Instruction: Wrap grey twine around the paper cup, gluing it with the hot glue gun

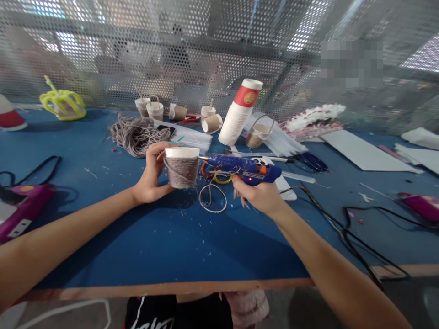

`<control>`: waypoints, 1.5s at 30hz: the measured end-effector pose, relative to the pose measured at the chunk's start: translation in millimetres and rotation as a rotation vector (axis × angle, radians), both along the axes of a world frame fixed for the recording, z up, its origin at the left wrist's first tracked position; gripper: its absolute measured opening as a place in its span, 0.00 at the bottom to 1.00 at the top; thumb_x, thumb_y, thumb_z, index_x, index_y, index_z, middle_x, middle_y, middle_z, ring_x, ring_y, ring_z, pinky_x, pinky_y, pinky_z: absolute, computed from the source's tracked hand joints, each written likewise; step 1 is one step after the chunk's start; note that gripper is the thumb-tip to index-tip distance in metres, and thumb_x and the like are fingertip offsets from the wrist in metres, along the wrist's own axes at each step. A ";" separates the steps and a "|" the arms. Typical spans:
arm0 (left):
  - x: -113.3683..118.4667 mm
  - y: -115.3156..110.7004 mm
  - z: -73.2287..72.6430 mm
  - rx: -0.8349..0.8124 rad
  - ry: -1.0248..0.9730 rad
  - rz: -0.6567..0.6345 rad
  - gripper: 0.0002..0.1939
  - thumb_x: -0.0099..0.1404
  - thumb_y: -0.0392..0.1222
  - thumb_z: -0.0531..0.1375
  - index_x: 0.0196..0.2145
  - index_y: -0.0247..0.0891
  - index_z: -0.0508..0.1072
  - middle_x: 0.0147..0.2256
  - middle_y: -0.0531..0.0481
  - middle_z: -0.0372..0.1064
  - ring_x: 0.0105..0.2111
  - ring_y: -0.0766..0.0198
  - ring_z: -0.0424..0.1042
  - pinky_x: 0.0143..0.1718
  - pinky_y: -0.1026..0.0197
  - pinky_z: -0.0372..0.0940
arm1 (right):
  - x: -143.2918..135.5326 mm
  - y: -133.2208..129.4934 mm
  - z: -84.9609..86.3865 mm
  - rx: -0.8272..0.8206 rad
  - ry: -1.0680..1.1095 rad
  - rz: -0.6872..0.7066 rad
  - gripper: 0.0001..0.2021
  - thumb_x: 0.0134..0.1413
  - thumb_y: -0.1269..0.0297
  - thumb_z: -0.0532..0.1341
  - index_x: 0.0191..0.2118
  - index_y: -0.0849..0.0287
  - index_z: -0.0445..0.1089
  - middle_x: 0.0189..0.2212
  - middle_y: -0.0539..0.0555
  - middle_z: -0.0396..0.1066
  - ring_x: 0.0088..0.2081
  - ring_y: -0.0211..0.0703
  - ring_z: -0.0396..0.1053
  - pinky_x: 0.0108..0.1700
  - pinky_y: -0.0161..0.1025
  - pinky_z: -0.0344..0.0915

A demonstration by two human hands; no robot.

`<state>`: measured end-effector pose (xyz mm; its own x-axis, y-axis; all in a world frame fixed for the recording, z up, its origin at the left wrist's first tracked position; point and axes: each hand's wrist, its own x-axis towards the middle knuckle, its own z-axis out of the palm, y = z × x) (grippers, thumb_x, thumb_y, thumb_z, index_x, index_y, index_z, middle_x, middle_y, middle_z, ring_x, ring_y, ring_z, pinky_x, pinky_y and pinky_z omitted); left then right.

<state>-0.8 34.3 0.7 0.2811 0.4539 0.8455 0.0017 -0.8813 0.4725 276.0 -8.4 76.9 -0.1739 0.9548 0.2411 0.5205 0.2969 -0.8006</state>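
Observation:
My left hand (152,176) holds a paper cup (181,170) wrapped in grey-brown yarn, with a bare white band at its upper edge. Closed around the handle of a blue glue gun (240,168) is my right hand (257,194). The gun points left, its metal nozzle at the cup's upper right side, close to where the yarn meets the white band; whether it touches is too small to tell. A strand of yarn hangs from the cup's right side beside a white ring (213,211) on the table.
Behind the cup lies a grey yarn heap (135,135). A leaning stack of paper cups (236,114) and several small yarn-wrapped cups stand farther back. Black cables (346,228) cross the right side. Magenta power strips lie left (25,210) and right (423,205). White boards (366,151) lie back right.

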 end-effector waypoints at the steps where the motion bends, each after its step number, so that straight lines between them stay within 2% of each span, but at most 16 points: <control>1: 0.0 -0.4 0.4 -0.006 -0.004 0.003 0.41 0.58 0.48 0.69 0.63 0.49 0.53 0.61 0.39 0.52 0.63 0.43 0.60 0.65 0.36 0.61 | 0.1 0.1 0.2 -0.003 0.001 0.000 0.15 0.49 0.66 0.61 0.14 0.53 0.61 0.08 0.46 0.61 0.12 0.38 0.60 0.18 0.40 0.62; 8: -1.4 -0.9 1.5 -0.029 -0.017 -0.029 0.43 0.57 0.47 0.71 0.63 0.49 0.54 0.60 0.40 0.55 0.63 0.44 0.60 0.65 0.36 0.61 | 0.0 -0.1 1.4 -0.015 -0.003 0.007 0.15 0.48 0.67 0.60 0.15 0.54 0.61 0.08 0.45 0.61 0.12 0.37 0.60 0.18 0.39 0.61; 14: -0.7 -0.4 1.1 -0.016 -0.055 -0.044 0.43 0.55 0.47 0.71 0.63 0.46 0.56 0.60 0.38 0.56 0.64 0.42 0.59 0.66 0.35 0.57 | -0.4 1.1 2.5 0.059 -0.016 0.002 0.14 0.47 0.67 0.59 0.15 0.53 0.59 0.09 0.45 0.61 0.14 0.37 0.61 0.20 0.39 0.62; 18: -0.8 1.2 0.4 0.026 -0.047 -0.052 0.43 0.55 0.46 0.71 0.63 0.45 0.55 0.60 0.38 0.57 0.63 0.42 0.59 0.65 0.35 0.58 | -0.5 1.6 2.5 0.097 -0.032 0.007 0.14 0.47 0.67 0.59 0.15 0.53 0.58 0.09 0.44 0.60 0.14 0.36 0.61 0.21 0.38 0.61; 22: -0.2 2.0 0.0 0.038 -0.050 -0.046 0.43 0.56 0.45 0.70 0.63 0.45 0.55 0.60 0.39 0.57 0.62 0.45 0.60 0.66 0.38 0.58 | 0.5 2.5 -1.4 0.083 -0.026 0.007 0.14 0.48 0.68 0.59 0.16 0.53 0.58 0.10 0.44 0.60 0.15 0.36 0.61 0.21 0.38 0.61; 25: 0.4 1.0 0.0 0.035 -0.046 -0.026 0.43 0.56 0.47 0.70 0.63 0.45 0.54 0.59 0.40 0.56 0.62 0.45 0.61 0.65 0.38 0.59 | 3.4 7.0 -5.6 0.064 -0.048 -0.001 0.16 0.53 0.63 0.61 0.17 0.53 0.60 0.12 0.46 0.62 0.16 0.38 0.61 0.22 0.39 0.61; 28: 0.4 0.0 -1.3 0.019 -0.029 0.010 0.43 0.57 0.48 0.69 0.64 0.48 0.52 0.60 0.41 0.53 0.62 0.45 0.60 0.65 0.39 0.60 | 8.1 17.1 -9.5 0.166 -0.207 -0.043 0.16 0.54 0.53 0.65 0.23 0.53 0.62 0.18 0.49 0.65 0.21 0.41 0.64 0.26 0.42 0.62; 31: 0.0 0.3 -4.0 0.008 -0.024 0.040 0.44 0.56 0.47 0.70 0.64 0.49 0.51 0.60 0.42 0.50 0.62 0.47 0.60 0.63 0.40 0.62 | 15.3 31.1 -15.0 0.221 -0.482 -0.057 0.22 0.43 0.46 0.71 0.32 0.54 0.63 0.30 0.53 0.68 0.30 0.48 0.68 0.32 0.46 0.65; 33: -0.1 1.0 -5.4 0.008 -0.025 0.061 0.45 0.56 0.46 0.70 0.64 0.50 0.51 0.59 0.42 0.50 0.61 0.49 0.60 0.63 0.41 0.62 | 22.2 39.3 -17.9 0.173 -0.601 -0.020 0.28 0.38 0.45 0.73 0.39 0.56 0.64 0.39 0.59 0.68 0.38 0.56 0.71 0.38 0.52 0.69; 35: 0.5 1.8 -5.8 0.020 -0.023 0.086 0.45 0.56 0.47 0.70 0.64 0.50 0.51 0.58 0.43 0.50 0.60 0.49 0.59 0.63 0.41 0.62 | 30.3 43.8 -16.3 0.129 -0.629 0.060 0.35 0.36 0.48 0.75 0.49 0.58 0.63 0.49 0.65 0.65 0.49 0.65 0.70 0.48 0.59 0.70; 37: 1.9 2.2 -5.5 0.040 -0.023 0.112 0.44 0.55 0.48 0.70 0.63 0.50 0.52 0.57 0.43 0.50 0.60 0.49 0.58 0.63 0.41 0.62 | 37.1 43.2 -8.2 0.080 -0.594 0.129 0.43 0.35 0.49 0.75 0.57 0.57 0.60 0.57 0.67 0.60 0.57 0.70 0.65 0.57 0.64 0.66; 39: 3.5 2.3 -4.9 0.053 -0.033 0.133 0.43 0.55 0.50 0.70 0.63 0.49 0.53 0.55 0.43 0.50 0.59 0.49 0.58 0.62 0.41 0.62 | 39.0 37.5 3.6 0.052 -0.514 0.149 0.45 0.37 0.48 0.74 0.60 0.53 0.57 0.61 0.65 0.59 0.63 0.71 0.59 0.63 0.67 0.61; 41: 5.0 1.9 -4.5 0.052 -0.036 0.140 0.42 0.55 0.50 0.69 0.62 0.47 0.54 0.55 0.43 0.50 0.59 0.49 0.58 0.62 0.42 0.62 | 32.9 28.6 12.9 0.078 -0.337 0.152 0.39 0.44 0.48 0.72 0.59 0.52 0.57 0.62 0.64 0.59 0.65 0.66 0.57 0.67 0.66 0.56; 42: 5.6 1.7 -4.2 0.050 -0.033 0.140 0.42 0.56 0.50 0.69 0.62 0.47 0.54 0.54 0.42 0.50 0.59 0.49 0.58 0.62 0.42 0.62 | 26.7 23.7 14.6 0.076 -0.211 0.204 0.35 0.47 0.49 0.70 0.58 0.52 0.57 0.62 0.63 0.60 0.65 0.62 0.59 0.68 0.63 0.56; 44: 6.2 1.3 -3.8 0.053 -0.026 0.141 0.42 0.56 0.49 0.69 0.62 0.46 0.54 0.54 0.42 0.50 0.59 0.49 0.57 0.62 0.42 0.62 | 9.9 14.3 11.0 0.024 0.056 0.327 0.29 0.52 0.49 0.67 0.54 0.52 0.56 0.58 0.62 0.64 0.62 0.56 0.64 0.65 0.59 0.61; 45: 6.4 1.1 -3.6 0.055 -0.024 0.145 0.42 0.55 0.49 0.69 0.62 0.46 0.54 0.54 0.42 0.50 0.59 0.49 0.57 0.62 0.42 0.62 | 0.4 9.9 6.1 -0.013 0.155 0.342 0.26 0.54 0.48 0.65 0.52 0.52 0.56 0.54 0.61 0.67 0.58 0.54 0.68 0.62 0.58 0.64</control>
<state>5.5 35.4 -3.0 0.1953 0.4411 0.8760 0.1196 -0.8972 0.4251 276.5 1.5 83.1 -0.4454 0.8511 0.2779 0.2658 0.4220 -0.8667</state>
